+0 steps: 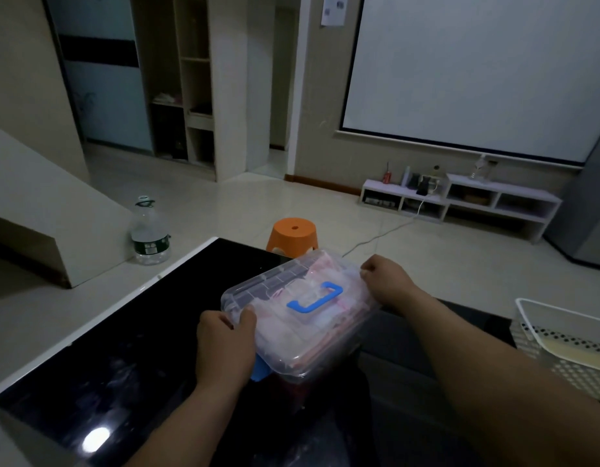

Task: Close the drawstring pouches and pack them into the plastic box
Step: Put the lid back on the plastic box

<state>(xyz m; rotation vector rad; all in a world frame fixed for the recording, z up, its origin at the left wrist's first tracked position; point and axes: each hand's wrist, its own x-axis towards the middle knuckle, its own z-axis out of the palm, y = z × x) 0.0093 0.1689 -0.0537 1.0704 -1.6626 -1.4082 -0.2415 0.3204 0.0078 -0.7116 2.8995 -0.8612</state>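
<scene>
Resting on the glossy black desk (130,348), the clear plastic box (298,318) is sitting with its lid on and its blue handle (314,297) lying flat on top. Pink-and-white pouches (325,318) are showing through the lid, packed inside the box; their drawstrings cannot be made out. The left hand (224,345) is clasping the box's near-left corner, its grip closed on the lid edge just above a blue latch (259,370). The right hand (386,281) is gripping the box's far-right end, fingers curled over the rim. Right of the box, a white mesh basket (541,318) is standing. Beyond the box, an orange stool (293,235) is standing on the floor.
</scene>
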